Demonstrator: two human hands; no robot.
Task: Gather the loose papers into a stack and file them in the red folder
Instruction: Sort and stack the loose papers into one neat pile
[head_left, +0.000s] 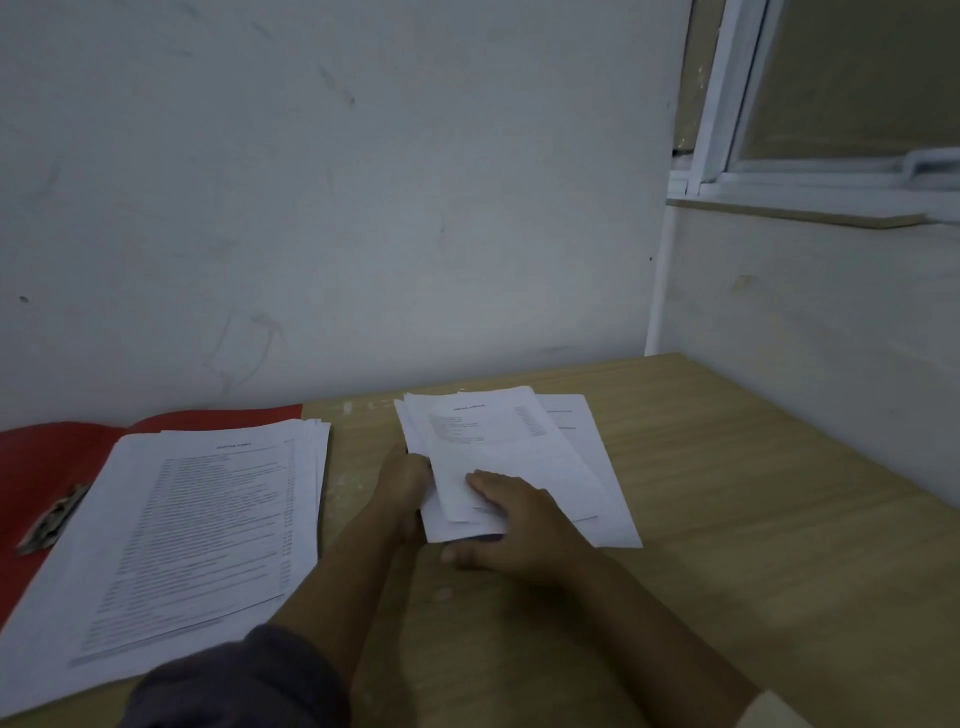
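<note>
Head view: wooden desk top (727, 519) against a pale wall, both hands working at centre.
Loose papers: small fan of white printed sheets (514, 457), centre of desk, edges splayed, one sheet sticking out to the right.
Red folder: open flat red card folder (47, 457) at far left, metal clip (49, 519) on its left half, thick pile of white printed pages (208, 530) lying on it.
Left hand (402, 488): curled against the fan's left edge, looks like it pinches that edge; fingertips hidden.
Right hand (511, 525): fingers flat on top of the near corner, thumb under the near edge.
Handling: light, floppy, slick sheet on sheet; likely to slide apart or crease if lifted by one corner.
Grip advice: square the edges first, then hold both long sides, thumbs on top.
Gap: fan lies near the folder, not touching.
</note>
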